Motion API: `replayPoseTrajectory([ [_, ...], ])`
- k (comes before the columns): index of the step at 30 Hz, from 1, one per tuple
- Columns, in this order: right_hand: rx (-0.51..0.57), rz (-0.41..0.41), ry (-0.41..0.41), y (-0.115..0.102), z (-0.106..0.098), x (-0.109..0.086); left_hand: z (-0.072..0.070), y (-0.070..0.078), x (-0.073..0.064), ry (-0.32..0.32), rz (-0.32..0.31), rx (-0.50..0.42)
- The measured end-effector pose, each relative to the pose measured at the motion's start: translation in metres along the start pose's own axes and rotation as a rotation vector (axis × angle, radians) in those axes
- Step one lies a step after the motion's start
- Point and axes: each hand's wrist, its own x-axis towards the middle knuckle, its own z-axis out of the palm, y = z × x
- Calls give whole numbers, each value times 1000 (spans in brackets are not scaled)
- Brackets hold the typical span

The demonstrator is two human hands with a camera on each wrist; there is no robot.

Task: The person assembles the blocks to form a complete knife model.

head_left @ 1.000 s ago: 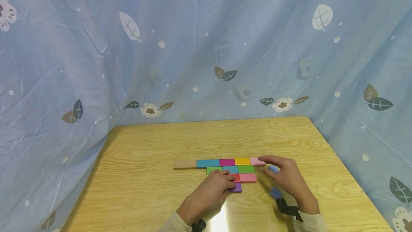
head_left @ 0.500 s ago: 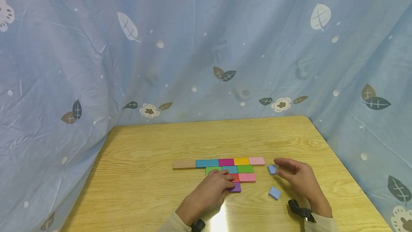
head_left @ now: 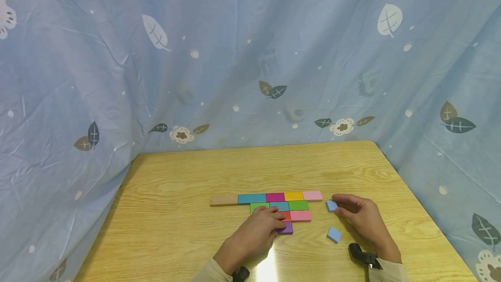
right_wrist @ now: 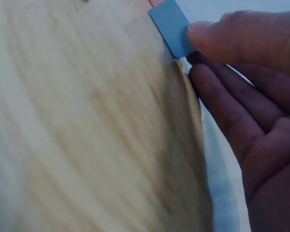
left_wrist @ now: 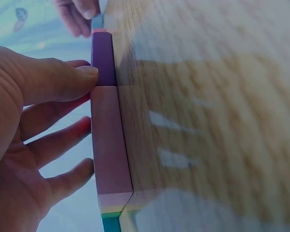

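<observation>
Flat coloured blocks lie in rows on the table. My left hand (head_left: 258, 229) rests on the near rows, its fingers spread over the light green block (head_left: 260, 206), the red block (head_left: 287, 216) and the purple block (head_left: 287, 228). In the left wrist view the thumb touches the purple block (left_wrist: 103, 58), beside a longer pinkish block (left_wrist: 110, 140). To the right, my right hand (head_left: 362, 216) pinches a small blue block (head_left: 330, 206) at its right end between thumb and fingertips. The right wrist view shows the thumb against this blue block (right_wrist: 171, 28), the index fingertip partly hidden.
A second small blue block (head_left: 334, 234) lies nearer me. The top row runs from a tan block (head_left: 224, 200) to a light pink block (head_left: 312, 196). A patterned blue curtain (head_left: 219, 55) hangs behind and beside the wooden table (head_left: 168, 177).
My right hand has left the light pink block at the row's end and moved right to the small blue block. The left hand has stayed on the blocks.
</observation>
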Motion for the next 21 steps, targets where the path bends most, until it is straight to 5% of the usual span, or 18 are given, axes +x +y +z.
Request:
replayPoseTrajectory([
  [9, -26, -69, 47, -22, 3, 4, 0, -1, -1, 4, 1, -2],
  [21, -194, -114, -58, -51, 20, 19, 0, -1, 1, -10, 0, 11],
])
